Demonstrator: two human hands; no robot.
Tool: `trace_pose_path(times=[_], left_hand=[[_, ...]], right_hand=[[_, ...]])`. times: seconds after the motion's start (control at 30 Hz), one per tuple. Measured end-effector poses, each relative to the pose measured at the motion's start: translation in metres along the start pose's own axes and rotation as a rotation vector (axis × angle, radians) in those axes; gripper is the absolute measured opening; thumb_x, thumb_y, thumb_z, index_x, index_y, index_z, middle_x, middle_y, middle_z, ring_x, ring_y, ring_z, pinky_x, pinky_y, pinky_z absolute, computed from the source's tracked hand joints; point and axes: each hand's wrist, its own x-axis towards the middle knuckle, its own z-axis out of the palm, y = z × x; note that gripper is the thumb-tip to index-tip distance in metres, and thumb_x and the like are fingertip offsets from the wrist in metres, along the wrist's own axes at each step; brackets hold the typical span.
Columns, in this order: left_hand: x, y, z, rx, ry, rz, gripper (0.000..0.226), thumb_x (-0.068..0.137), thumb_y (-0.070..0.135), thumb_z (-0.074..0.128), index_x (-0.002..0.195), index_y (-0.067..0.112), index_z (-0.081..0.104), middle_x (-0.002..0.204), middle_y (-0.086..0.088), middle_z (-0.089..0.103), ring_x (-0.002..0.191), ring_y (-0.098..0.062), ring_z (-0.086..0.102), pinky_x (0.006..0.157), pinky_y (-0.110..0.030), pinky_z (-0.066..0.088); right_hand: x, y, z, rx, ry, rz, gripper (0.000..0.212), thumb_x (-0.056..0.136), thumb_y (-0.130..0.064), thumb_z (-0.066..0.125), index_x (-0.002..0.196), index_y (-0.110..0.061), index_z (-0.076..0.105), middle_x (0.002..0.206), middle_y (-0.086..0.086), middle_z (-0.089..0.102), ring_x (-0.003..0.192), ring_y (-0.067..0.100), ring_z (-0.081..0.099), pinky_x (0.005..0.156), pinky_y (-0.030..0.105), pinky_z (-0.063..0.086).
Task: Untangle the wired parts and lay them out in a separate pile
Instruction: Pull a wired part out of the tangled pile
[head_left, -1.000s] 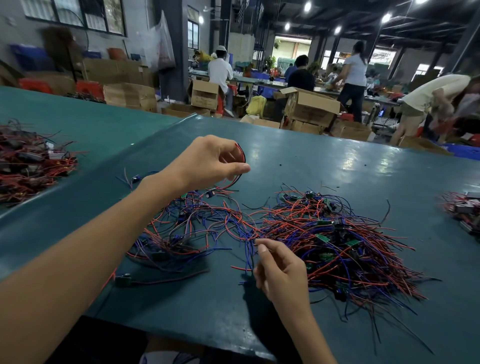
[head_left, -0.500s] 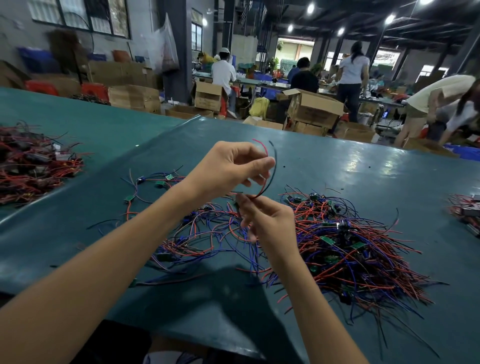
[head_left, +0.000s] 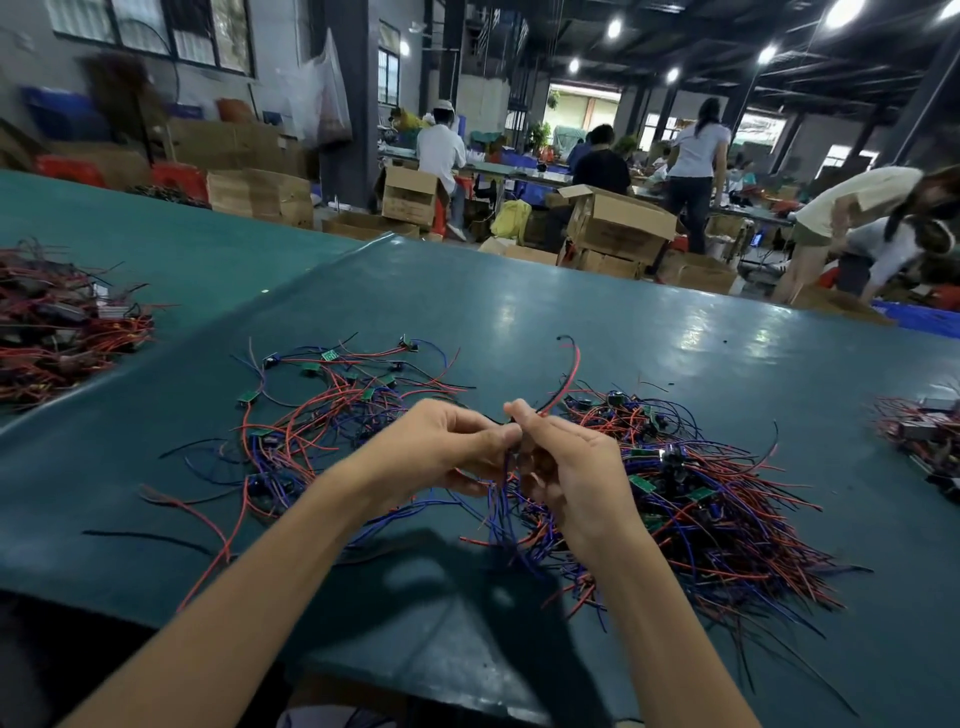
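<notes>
- The wired part is a thin red and black wire pair. It is probably very light, limp and quick to snag, so it is best held on the insulation and eased free, not yanked.
- The right hand pinches this pair at its fingertips, and the free ends curve up toward 1 o'clock.
- The left hand, fingers curled, pinches wires where the two hands meet; blue strands hang toward 6 o'clock.
- The tangled heap lies at 3 o'clock of the hands.
- The separate pile lies at 10 o'clock on the green table.
</notes>
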Motion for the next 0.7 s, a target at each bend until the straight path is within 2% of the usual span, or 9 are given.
trace_pose_path(times=[0.17,0.3,0.47,0.6,0.7], left_hand=[[0.006,-0.026,0.017,-0.126,0.067,0.068,0.024,0.088,0.045,0.075,0.085,0.021,0.077,0.065,0.0,0.061,0.059,-0.013,0.061,0.066,-0.032,0.057],[-0.001,-0.057,0.032,-0.241,0.177,0.07,0.033,0.075,0.048,0.079,0.084,0.016,0.077,0.076,-0.009,0.07,0.069,-0.021,0.067,0.07,-0.035,0.056],[-0.007,-0.077,0.035,-0.188,0.242,0.083,0.036,0.075,0.047,0.078,0.081,0.011,0.078,0.079,-0.015,0.073,0.071,-0.021,0.067,0.066,-0.027,0.054],[-0.007,-0.077,0.032,-0.222,0.212,0.063,0.04,0.075,0.049,0.077,0.079,0.009,0.077,0.073,-0.014,0.069,0.066,-0.021,0.064,0.068,-0.029,0.053],[-0.006,-0.075,0.031,-0.335,0.25,0.033,0.035,0.07,0.046,0.078,0.073,0.011,0.077,0.073,-0.013,0.067,0.061,-0.02,0.062,0.065,-0.031,0.05]], right_hand=[[0.0,0.0,-0.01,-0.101,-0.014,0.038,0.034,0.09,-0.028,0.073,0.093,0.005,0.074,0.073,0.012,0.058,0.05,0.013,0.043,0.047,0.025,0.028],[0.002,0.006,-0.022,-0.25,0.032,-0.051,0.042,0.091,-0.022,0.073,0.083,0.018,0.063,0.056,0.012,0.046,0.047,0.019,0.037,0.04,0.023,0.027],[0.012,0.006,-0.036,-0.3,0.13,-0.079,0.035,0.09,-0.016,0.075,0.071,0.012,0.067,0.053,0.015,0.049,0.041,0.017,0.036,0.038,0.02,0.024],[0.024,-0.007,-0.037,-0.169,0.165,0.007,0.024,0.088,-0.013,0.075,0.087,0.01,0.073,0.057,0.01,0.053,0.042,0.012,0.046,0.034,0.021,0.024],[0.031,-0.015,-0.035,-0.06,0.034,0.15,0.021,0.089,-0.017,0.074,0.096,0.003,0.074,0.062,0.001,0.057,0.049,0.008,0.051,0.034,0.018,0.026]])
